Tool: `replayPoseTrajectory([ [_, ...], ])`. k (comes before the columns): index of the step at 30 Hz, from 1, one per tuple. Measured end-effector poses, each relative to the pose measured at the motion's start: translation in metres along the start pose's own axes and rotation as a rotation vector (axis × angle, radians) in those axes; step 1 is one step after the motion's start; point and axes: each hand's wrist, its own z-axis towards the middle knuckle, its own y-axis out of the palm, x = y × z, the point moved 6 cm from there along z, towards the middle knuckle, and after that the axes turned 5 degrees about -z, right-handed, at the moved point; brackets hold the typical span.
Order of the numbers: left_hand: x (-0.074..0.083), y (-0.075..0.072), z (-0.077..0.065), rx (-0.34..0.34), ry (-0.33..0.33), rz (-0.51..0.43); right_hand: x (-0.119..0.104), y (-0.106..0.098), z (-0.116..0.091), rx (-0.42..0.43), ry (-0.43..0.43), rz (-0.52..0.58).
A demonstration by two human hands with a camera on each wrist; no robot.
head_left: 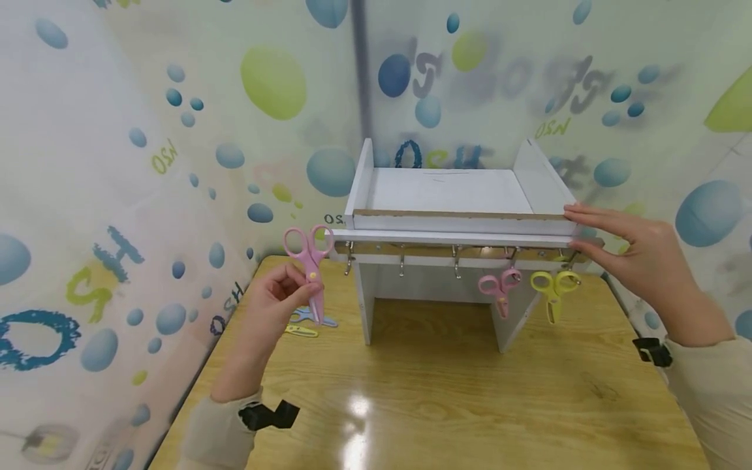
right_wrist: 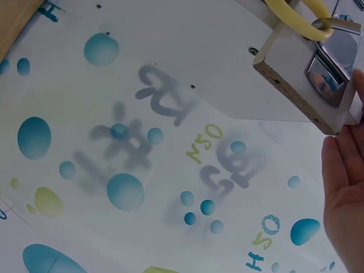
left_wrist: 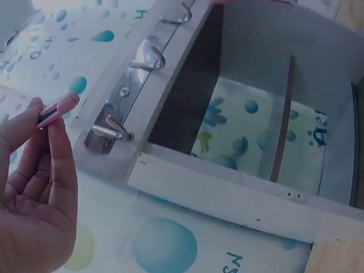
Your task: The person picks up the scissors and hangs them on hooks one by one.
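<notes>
My left hand (head_left: 279, 300) pinches a pair of pink scissors (head_left: 315, 274) by the blades, handle loops up, left of a white shelf unit (head_left: 452, 225). In the left wrist view, thumb and fingers meet on the pink scissors (left_wrist: 59, 109), near the metal hooks (left_wrist: 151, 60). My right hand (head_left: 637, 245) rests on the unit's right end with fingers nearly straight, thumb lower at the hook rail. From the right wrist, the right hand (right_wrist: 347, 182) touches the rail's end. Another pink pair (head_left: 501, 285) and yellow scissors (head_left: 554, 287) hang from hooks on the right.
Blue scissors (head_left: 314, 317) and a yellow pair (head_left: 301, 331), partly hidden by the left hand, lie on the wooden table (head_left: 446, 405). Several hooks along the rail (head_left: 429, 249) hold nothing. Patterned walls (head_left: 176, 163) stand close behind and at the left.
</notes>
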Motion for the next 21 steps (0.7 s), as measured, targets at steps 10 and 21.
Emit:
replayPoseTrajectory([
  [10, 0.001, 0.046, 0.005, -0.129, 0.022, -0.038, 0.001, 0.001, -0.002, 0.014, -0.001, 0.012],
  [21, -0.011, 0.094, 0.007, -0.239, -0.007, -0.068, -0.002, -0.002, -0.002, 0.004, 0.014, 0.009],
])
